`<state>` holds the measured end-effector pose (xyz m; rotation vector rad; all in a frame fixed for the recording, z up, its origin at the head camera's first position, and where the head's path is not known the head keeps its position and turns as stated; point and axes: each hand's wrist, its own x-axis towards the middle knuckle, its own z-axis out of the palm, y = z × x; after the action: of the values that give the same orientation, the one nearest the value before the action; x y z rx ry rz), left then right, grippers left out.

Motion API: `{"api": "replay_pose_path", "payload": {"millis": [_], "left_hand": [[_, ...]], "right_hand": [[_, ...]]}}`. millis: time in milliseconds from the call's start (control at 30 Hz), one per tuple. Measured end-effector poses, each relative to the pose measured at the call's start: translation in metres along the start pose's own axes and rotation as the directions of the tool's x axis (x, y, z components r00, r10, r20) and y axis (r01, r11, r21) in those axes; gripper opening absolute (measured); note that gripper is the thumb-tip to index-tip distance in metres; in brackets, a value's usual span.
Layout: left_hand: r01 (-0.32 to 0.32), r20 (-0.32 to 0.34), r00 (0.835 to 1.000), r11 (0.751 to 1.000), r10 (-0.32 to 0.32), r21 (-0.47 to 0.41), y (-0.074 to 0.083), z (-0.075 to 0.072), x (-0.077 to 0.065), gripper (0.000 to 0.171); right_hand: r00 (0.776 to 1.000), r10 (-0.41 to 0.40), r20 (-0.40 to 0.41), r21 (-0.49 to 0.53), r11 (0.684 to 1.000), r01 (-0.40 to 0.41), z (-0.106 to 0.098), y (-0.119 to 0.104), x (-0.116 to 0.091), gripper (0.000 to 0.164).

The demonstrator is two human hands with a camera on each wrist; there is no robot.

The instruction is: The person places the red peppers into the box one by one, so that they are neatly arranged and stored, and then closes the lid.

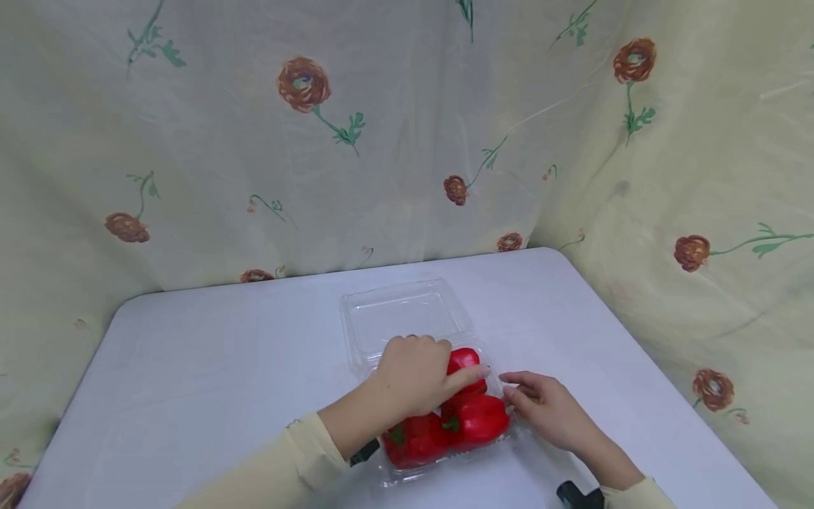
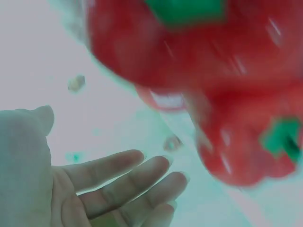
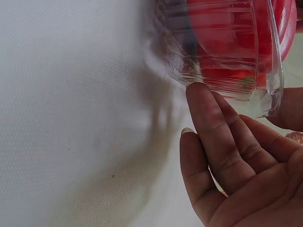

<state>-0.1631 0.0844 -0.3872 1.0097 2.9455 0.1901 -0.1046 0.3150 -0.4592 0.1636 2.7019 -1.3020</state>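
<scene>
A clear plastic clamshell container (image 1: 407, 475) lies on the table with its lid (image 1: 407, 314) folded back. Inside are a green-stemmed red bell pepper (image 1: 416, 440) at the near left, another red bell pepper (image 1: 480, 420) at the near right, and more red pepper (image 1: 464, 359) partly hidden behind my left thumb. My left hand (image 1: 416, 375) is over the container, thumb stretched to the right. In the left wrist view its fingers (image 2: 132, 184) are apart with nothing between them and the thumb. My right hand (image 1: 550, 410) holds the container's right side, thumb at the rim, fingers against the outer wall (image 3: 227, 61).
The white table (image 1: 210, 375) has rounded far corners. Flower-printed curtain (image 1: 381, 177) hangs behind it and along the right side. A black device (image 1: 579, 495) sits at my right wrist.
</scene>
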Motion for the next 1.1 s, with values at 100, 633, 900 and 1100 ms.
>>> {"api": "replay_pose_path", "payload": {"millis": [100, 633, 900, 1100], "left_hand": [[0.054, -0.048, 0.997, 0.997, -0.057, -0.055, -0.022, -0.005, 0.001, 0.061], [0.338, -0.103, 0.925, 0.916, -0.365, -0.215, -0.133, 0.013, 0.009, 0.066], [0.416, -0.009, 0.894, 0.838, -0.448, -0.354, -0.156, 0.023, 0.013, 0.073], [0.423, 0.032, 0.893, 0.815, -0.448, -0.395, -0.163, 0.027, 0.019, 0.074]], "right_hand": [[1.000, 0.011, -0.007, -0.003, 1.000, -0.011, 0.000, 0.000, 0.000, 0.034], [1.000, 0.015, -0.003, 0.023, 1.000, -0.015, -0.001, 0.003, 0.000, 0.033], [1.000, 0.006, 0.003, 0.026, 1.000, -0.006, -0.001, 0.002, 0.000, 0.033], [1.000, 0.002, 0.004, 0.033, 0.999, -0.002, -0.001, 0.002, -0.001, 0.033]]}}
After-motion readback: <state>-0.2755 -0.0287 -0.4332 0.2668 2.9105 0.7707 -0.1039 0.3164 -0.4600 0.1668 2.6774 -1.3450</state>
